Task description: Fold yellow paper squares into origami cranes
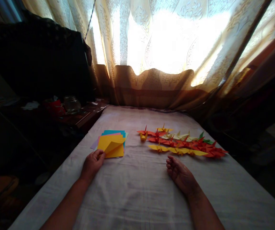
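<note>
Left hand pinches a yellow sheet, right hand lies loose near rows of paper cranes

At far left in my head view I have a large dark panel, too dim for me to name. Near its foot, a shadowed side table carries a red container and, just beside that, a clear glass jar. Next comes a broad surface under a pale cloth. I have the left hand at the near left corner of a stack of square coloured paper, thumb and fingers clamped on the yellow sheet; the sheet tops the pile and curls up from it. Blue shows behind, pink and lilac at the left edge. To the right of the stack, well apart from it, the cranes stand close together on the cloth: yellow ones nearest me, red ones behind, pale yellow farther back, green toward the right. I see the right hand in front of the yellow row, apart from it, fingers loosely curled, palm open; I cannot tell whether it rests on the cloth. Across the back hangs a patterned curtain, bright with daylight
</note>
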`<action>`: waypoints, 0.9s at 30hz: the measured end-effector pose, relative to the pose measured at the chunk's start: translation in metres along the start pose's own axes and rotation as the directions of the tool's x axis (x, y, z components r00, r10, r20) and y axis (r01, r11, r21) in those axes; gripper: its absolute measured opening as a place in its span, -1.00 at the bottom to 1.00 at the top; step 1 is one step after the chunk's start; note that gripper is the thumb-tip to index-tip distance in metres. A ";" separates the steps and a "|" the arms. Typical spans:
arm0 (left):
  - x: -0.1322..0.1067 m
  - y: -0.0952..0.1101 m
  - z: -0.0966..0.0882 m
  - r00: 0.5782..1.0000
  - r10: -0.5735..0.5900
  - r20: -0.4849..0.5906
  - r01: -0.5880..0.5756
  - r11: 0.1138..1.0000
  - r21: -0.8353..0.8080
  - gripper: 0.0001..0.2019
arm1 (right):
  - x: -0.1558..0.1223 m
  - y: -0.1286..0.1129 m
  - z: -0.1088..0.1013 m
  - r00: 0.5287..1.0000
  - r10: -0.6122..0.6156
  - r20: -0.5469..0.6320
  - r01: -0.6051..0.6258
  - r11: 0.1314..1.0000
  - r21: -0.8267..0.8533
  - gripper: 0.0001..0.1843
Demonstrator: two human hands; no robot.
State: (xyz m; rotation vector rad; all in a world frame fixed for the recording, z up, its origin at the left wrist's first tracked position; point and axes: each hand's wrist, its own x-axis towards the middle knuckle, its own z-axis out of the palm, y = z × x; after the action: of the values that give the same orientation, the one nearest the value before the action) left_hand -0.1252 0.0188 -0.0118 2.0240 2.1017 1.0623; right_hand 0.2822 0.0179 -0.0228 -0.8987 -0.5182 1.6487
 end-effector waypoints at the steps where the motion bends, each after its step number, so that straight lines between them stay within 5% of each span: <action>1: -0.001 0.002 -0.001 0.999 0.017 -0.030 -0.017 1.000 -0.002 -0.78 | 0.000 0.000 0.001 1.000 0.003 -0.003 -0.003 1.000 -0.003 -0.65; 5: -0.011 0.022 -0.007 0.979 0.168 -0.112 -0.172 0.985 -0.028 -0.82 | 0.000 0.000 0.003 1.000 0.015 -0.003 -0.015 1.000 -0.011 -0.67; 8: -0.026 0.047 -0.006 0.854 0.507 -0.115 -0.518 0.847 -0.118 -0.83 | -0.001 -0.002 0.007 1.000 0.022 -0.006 -0.023 0.999 -0.034 -0.65; 10: -0.036 0.063 -0.002 0.779 0.616 -0.116 -0.626 0.751 -0.210 -0.83 | -0.003 -0.004 0.011 1.000 0.026 0.000 -0.026 0.998 -0.061 -0.61; 13: -0.044 0.081 0.003 0.846 0.519 -0.124 -0.528 0.778 -0.342 -0.87 | -0.005 -0.006 0.017 0.999 0.033 0.006 -0.033 0.995 -0.096 -0.56; 17: -0.033 0.099 0.010 0.989 0.101 -0.111 -0.145 0.836 -0.529 -0.81 | -0.005 -0.006 0.021 0.999 0.031 -0.016 -0.032 0.996 -0.082 -0.52; 19: -0.023 0.104 0.018 0.998 -0.061 -0.002 0.046 0.771 -0.635 -0.73 | -0.004 -0.006 0.021 0.999 0.027 -0.025 -0.028 0.997 -0.071 -0.50; 21: -0.015 0.103 0.029 0.991 -0.096 0.090 0.131 0.759 -0.638 -0.60 | -0.004 -0.006 0.020 0.999 0.029 -0.029 -0.031 0.997 -0.069 -0.50; 24: -0.014 0.094 0.044 0.987 -0.051 0.152 0.123 0.849 -0.513 -0.53 | -0.004 -0.005 0.019 0.999 0.039 -0.028 -0.042 0.996 -0.080 -0.54; 27: -0.023 0.084 0.046 0.985 0.161 0.061 -0.133 0.938 -0.320 -0.60 | -0.004 -0.004 0.019 0.999 0.026 -0.024 -0.028 0.995 -0.094 -0.61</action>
State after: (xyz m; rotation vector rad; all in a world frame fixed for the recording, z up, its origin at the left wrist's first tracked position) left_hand -0.0268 0.0118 -0.0160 2.0492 1.6361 1.2163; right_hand 0.2701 0.0176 -0.0069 -0.9969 -0.5748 1.6475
